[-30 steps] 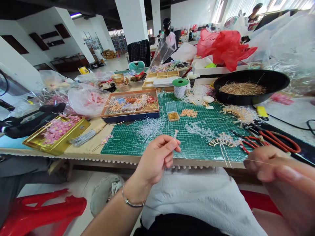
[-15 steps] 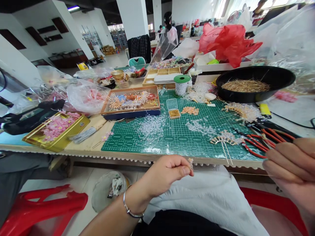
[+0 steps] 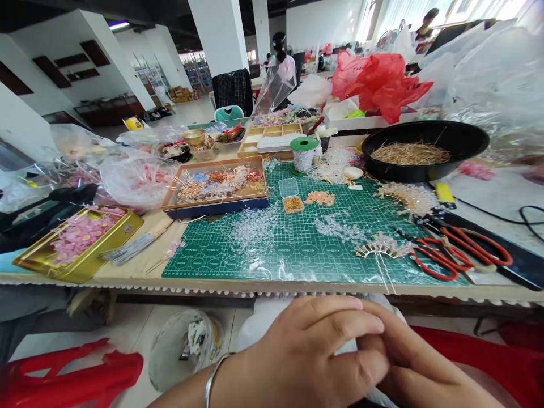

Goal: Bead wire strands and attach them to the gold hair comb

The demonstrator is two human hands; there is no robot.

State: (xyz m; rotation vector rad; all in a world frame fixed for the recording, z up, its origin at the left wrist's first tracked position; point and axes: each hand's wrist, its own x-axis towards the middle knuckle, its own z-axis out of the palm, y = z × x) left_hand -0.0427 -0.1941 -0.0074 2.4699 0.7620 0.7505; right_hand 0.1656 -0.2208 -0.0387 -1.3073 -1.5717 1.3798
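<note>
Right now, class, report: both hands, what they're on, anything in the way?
Left hand and right hand clasped below the table edge, anything held hidden. Nearest: green cutting mat. Fan-shaped gold hairpin on it, red-handled pliers near it.

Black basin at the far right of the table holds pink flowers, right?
No. The head view shows the black basin holding dry straw-like fibres, not pink flowers. Its place is as you said.
</note>
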